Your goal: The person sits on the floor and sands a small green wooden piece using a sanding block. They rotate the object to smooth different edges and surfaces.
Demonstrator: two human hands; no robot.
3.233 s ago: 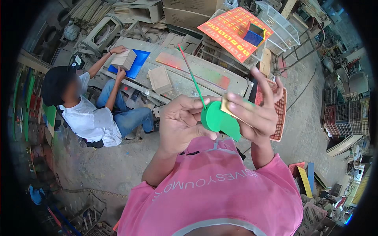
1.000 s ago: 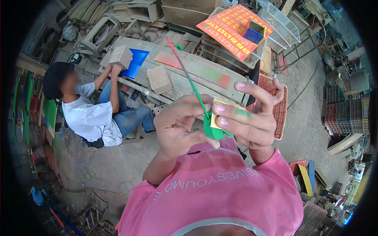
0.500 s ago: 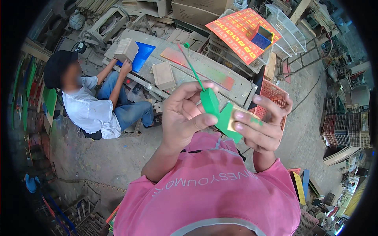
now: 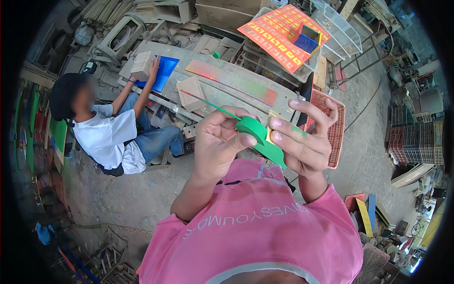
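Note:
My left hand (image 4: 215, 142) pinches a bright green rounded piece (image 4: 252, 128) between thumb and fingers. A thin stick (image 4: 210, 103), green turning red at its far end, sticks out from it toward the upper left. My right hand (image 4: 307, 142) presses a folded pale-tan pad (image 4: 273, 124) against the green piece's right side with its index and middle fingers. Its other fingers are raised, and a green smear marks one finger. Below the pad hangs a flat green part (image 4: 272, 154); whether it belongs to the rounded piece I cannot tell.
Across the workbench (image 4: 227, 78) lies a paint-speckled board (image 4: 231, 83). At left a seated co-worker (image 4: 109, 123) handles a wooden block stack (image 4: 142, 65) above a blue sheet (image 4: 164, 73). A red crate (image 4: 336, 135) stands beyond my right hand; an orange patterned sheet (image 4: 279, 35) is behind.
The green piece has turned, so its stick now leans further left and lower. My right hand has brought the pad against it. The co-worker's hand has moved up the block stack.

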